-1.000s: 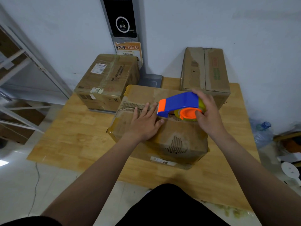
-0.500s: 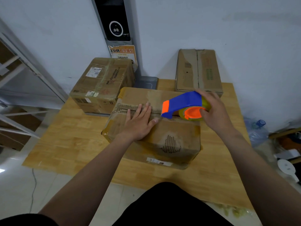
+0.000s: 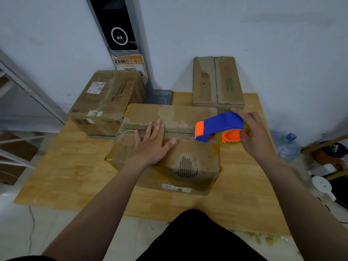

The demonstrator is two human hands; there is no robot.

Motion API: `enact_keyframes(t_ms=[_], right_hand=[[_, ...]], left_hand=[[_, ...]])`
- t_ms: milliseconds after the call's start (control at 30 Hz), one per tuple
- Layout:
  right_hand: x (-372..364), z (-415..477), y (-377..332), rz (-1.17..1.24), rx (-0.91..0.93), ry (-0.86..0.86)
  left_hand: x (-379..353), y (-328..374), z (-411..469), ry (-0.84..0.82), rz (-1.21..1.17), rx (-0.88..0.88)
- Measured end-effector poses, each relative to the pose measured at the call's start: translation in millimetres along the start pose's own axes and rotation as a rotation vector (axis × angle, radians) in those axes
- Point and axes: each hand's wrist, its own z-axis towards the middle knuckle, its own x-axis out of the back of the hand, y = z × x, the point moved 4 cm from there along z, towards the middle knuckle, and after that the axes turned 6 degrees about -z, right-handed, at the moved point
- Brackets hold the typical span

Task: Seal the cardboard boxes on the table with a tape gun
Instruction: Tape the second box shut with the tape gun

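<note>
- While the worn cardboard box (image 3: 169,147) sits mid-surface, its top seam runs left to right
- blue-and-orange tape gun (image 3: 219,129) rests at the seam's right end, right hand (image 3: 252,134) gripping it closed around the roll
- left hand (image 3: 152,144) lies flat, fingers spread, on the box top
- two more boxes (image 3: 107,102) (image 3: 216,83) stand behind on the wooden surface (image 3: 66,172)

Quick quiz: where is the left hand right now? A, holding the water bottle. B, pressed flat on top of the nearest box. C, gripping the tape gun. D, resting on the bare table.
B: the left hand lies palm-down on the nearest box, fingers across its centre seam.
</note>
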Motion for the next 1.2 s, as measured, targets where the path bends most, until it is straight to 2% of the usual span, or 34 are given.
enact_keyframes(t_ms=[133,467,933,1200], right_hand=[[0,-3,2,0.019,0.019,0.003],[0,-3,6,0.016,0.009,-0.008],[6,0,14,0.108,0.013,-0.069],[53,-13,65,0.047,-0.005,0.031]], left_hand=[[-6,15,-1,-0.005,0.018,-0.002],[-24,87,2,-0.086,0.048,-0.165],[-23,83,4,-0.105,-0.01,-0.142],[-25,84,2,-0.085,0.036,-0.114]])
